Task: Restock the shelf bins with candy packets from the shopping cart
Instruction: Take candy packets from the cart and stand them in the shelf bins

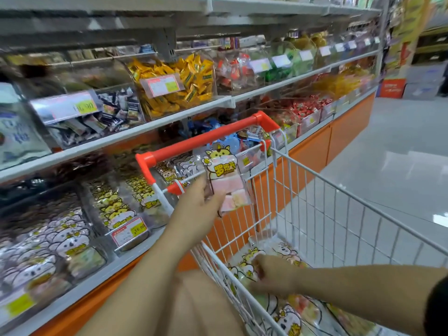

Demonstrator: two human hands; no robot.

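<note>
This is a supermarket aisle. White metal shelves (145, 129) across the left and upper frame carry clear plastic bins (194, 76) of wrapped sweets, each fronted by a pink-and-yellow price label (161, 86). A white wire shopping cart with a red handle (315, 209) stands at lower right on a glossy pale floor (400, 146).

The red cart handle (208, 138) stood between the cart (339, 221) and the shelf bins (116, 214). A shelf board (109, 141) hung low over the bins. The cart was open on top. The floor (400, 146) on the right was wide open.
</note>
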